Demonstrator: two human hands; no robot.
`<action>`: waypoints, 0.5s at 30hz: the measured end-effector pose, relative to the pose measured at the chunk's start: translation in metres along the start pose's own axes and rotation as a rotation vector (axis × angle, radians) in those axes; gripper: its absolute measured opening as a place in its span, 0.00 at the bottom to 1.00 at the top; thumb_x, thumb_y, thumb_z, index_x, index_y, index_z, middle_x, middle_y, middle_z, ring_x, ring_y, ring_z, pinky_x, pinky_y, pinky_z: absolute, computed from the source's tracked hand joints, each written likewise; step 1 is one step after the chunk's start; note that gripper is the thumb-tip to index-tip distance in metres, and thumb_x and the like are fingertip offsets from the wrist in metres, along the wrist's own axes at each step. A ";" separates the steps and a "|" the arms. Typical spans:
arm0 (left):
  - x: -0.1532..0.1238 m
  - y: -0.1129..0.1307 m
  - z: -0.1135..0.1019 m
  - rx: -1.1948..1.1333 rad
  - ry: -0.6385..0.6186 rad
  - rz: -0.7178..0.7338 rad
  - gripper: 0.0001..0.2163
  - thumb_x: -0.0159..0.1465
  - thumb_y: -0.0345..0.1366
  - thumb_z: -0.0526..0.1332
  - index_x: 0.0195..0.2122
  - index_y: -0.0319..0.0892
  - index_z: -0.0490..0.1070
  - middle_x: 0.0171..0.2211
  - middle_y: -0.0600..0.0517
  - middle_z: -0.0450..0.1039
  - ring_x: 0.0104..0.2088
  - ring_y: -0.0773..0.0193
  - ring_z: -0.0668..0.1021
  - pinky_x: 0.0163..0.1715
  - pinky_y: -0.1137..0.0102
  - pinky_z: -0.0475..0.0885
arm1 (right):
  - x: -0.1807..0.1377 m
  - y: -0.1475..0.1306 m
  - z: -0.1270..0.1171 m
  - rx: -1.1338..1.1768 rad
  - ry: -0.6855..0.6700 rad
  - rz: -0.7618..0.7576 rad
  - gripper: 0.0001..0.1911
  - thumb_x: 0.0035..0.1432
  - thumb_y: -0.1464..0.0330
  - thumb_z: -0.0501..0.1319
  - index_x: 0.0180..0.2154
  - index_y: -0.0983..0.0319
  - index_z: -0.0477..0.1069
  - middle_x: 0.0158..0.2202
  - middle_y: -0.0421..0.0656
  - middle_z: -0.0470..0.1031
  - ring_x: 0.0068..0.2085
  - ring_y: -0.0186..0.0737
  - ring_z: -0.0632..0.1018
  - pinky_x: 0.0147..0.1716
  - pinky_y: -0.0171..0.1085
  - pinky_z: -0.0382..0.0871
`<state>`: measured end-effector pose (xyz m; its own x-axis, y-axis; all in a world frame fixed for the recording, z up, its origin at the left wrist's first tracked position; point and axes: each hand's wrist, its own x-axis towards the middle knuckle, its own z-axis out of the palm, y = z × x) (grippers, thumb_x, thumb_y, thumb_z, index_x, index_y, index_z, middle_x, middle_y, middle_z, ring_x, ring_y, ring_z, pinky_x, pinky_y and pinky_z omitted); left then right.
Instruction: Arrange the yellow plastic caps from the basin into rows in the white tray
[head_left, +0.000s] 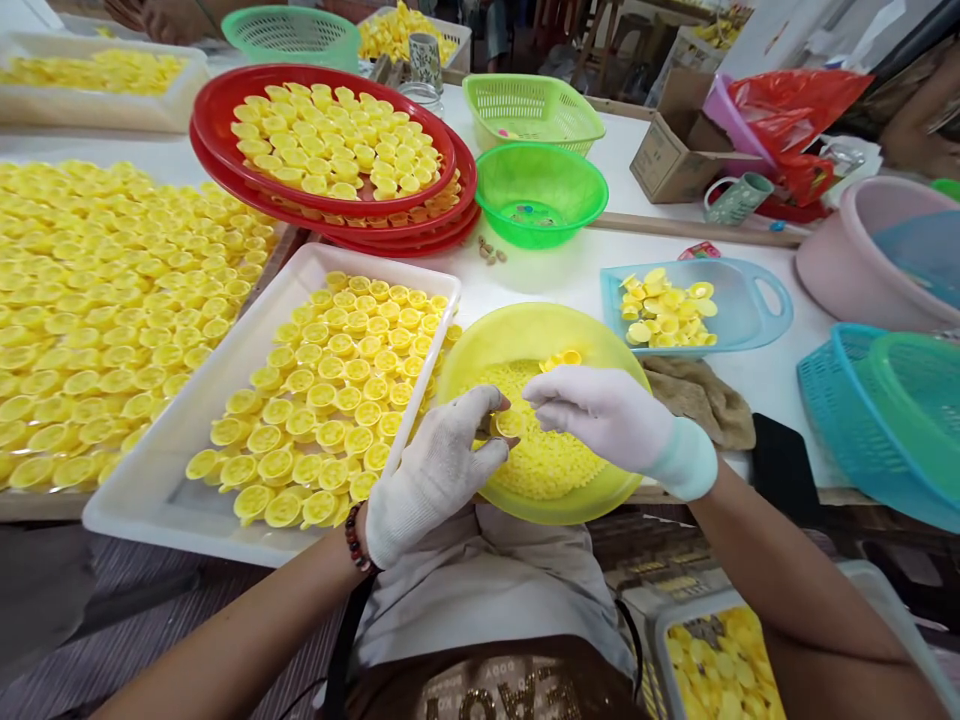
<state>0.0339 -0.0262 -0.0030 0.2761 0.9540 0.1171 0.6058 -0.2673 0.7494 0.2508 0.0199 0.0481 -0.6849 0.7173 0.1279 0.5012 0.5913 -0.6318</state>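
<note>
My left hand (442, 465), in a white knit glove, pinches a small round yellow plastic cup (511, 424) between thumb and fingers. It hovers above a translucent yellow bowl (469, 350) with many tiny yellow pieces (547, 465) in it. My right hand (607, 410), gloved too, hangs over the bowl's right side, fingers bent and close together; whatever they hold, if anything, is hidden. Just behind its fingers, a few yellow cups (562, 358) lie in the bowl. Left of the bowl, a white tray (165, 515) carries rows of filled yellow cups (322, 395).
Stacked red trays (330, 215) of yellow cups stand behind, beside a green bowl (541, 195). At right are a blue tray (739, 300) with yellow pieces, a brown cloth (697, 400), a black flat object (784, 468) and a blue basket (862, 420). Another person's hand (169, 20) shows far left.
</note>
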 end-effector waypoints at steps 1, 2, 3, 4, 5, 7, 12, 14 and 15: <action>-0.001 -0.002 -0.001 0.003 0.016 0.016 0.13 0.62 0.30 0.65 0.47 0.44 0.69 0.42 0.51 0.78 0.43 0.58 0.81 0.45 0.63 0.77 | -0.003 0.003 -0.001 0.007 -0.014 0.047 0.10 0.67 0.71 0.56 0.45 0.62 0.75 0.39 0.44 0.80 0.40 0.39 0.78 0.43 0.39 0.71; -0.003 -0.004 -0.001 0.019 0.033 0.041 0.13 0.62 0.30 0.65 0.48 0.45 0.68 0.42 0.51 0.78 0.43 0.59 0.81 0.46 0.63 0.77 | -0.006 0.006 0.001 0.003 -0.040 0.092 0.10 0.67 0.71 0.56 0.44 0.63 0.75 0.38 0.44 0.79 0.38 0.39 0.78 0.43 0.39 0.71; -0.004 -0.005 -0.002 0.044 0.049 0.071 0.13 0.63 0.30 0.65 0.48 0.45 0.68 0.43 0.51 0.78 0.43 0.58 0.81 0.46 0.63 0.77 | -0.009 0.009 0.005 -0.015 -0.081 0.132 0.10 0.66 0.72 0.56 0.43 0.63 0.75 0.37 0.44 0.79 0.38 0.39 0.78 0.42 0.39 0.70; -0.005 -0.006 -0.002 0.076 0.062 0.102 0.13 0.63 0.29 0.64 0.48 0.45 0.68 0.43 0.51 0.78 0.44 0.58 0.81 0.47 0.62 0.77 | -0.012 0.012 0.011 -0.043 -0.138 0.165 0.09 0.65 0.72 0.57 0.42 0.62 0.76 0.37 0.44 0.79 0.37 0.40 0.77 0.41 0.39 0.70; -0.005 -0.006 -0.003 0.109 0.071 0.131 0.13 0.63 0.29 0.64 0.48 0.44 0.68 0.44 0.50 0.78 0.44 0.58 0.81 0.48 0.62 0.76 | -0.014 0.015 0.019 -0.078 -0.209 0.194 0.08 0.64 0.71 0.59 0.41 0.62 0.76 0.36 0.44 0.79 0.37 0.41 0.77 0.41 0.39 0.69; -0.005 -0.007 -0.004 0.156 0.085 0.177 0.12 0.64 0.28 0.63 0.48 0.43 0.68 0.44 0.49 0.78 0.45 0.57 0.81 0.48 0.62 0.77 | -0.016 0.020 0.037 -0.140 -0.345 0.228 0.06 0.61 0.69 0.62 0.40 0.62 0.77 0.36 0.45 0.79 0.36 0.42 0.76 0.39 0.40 0.68; -0.004 -0.005 -0.007 0.193 0.091 0.199 0.12 0.64 0.27 0.63 0.48 0.42 0.68 0.43 0.49 0.78 0.44 0.58 0.81 0.47 0.63 0.77 | -0.016 0.022 0.052 -0.091 -0.381 0.128 0.09 0.61 0.76 0.57 0.36 0.62 0.76 0.34 0.42 0.78 0.35 0.38 0.74 0.38 0.37 0.67; -0.004 -0.006 -0.007 0.205 0.073 0.193 0.12 0.64 0.27 0.63 0.48 0.42 0.69 0.42 0.49 0.78 0.44 0.57 0.81 0.47 0.63 0.77 | -0.014 0.017 0.043 -0.056 -0.276 0.070 0.09 0.62 0.76 0.57 0.35 0.62 0.75 0.32 0.41 0.77 0.34 0.37 0.74 0.38 0.36 0.67; -0.005 -0.006 -0.006 0.203 0.059 0.185 0.12 0.64 0.28 0.63 0.48 0.42 0.69 0.42 0.49 0.78 0.44 0.57 0.81 0.47 0.62 0.76 | -0.012 0.012 0.037 -0.045 -0.212 0.039 0.09 0.62 0.75 0.57 0.35 0.62 0.75 0.32 0.41 0.77 0.34 0.36 0.74 0.38 0.35 0.67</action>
<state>0.0241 -0.0279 -0.0041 0.3557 0.8913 0.2814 0.6883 -0.4534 0.5663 0.2460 0.0048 0.0106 -0.7579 0.6493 -0.0628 0.5495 0.5836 -0.5979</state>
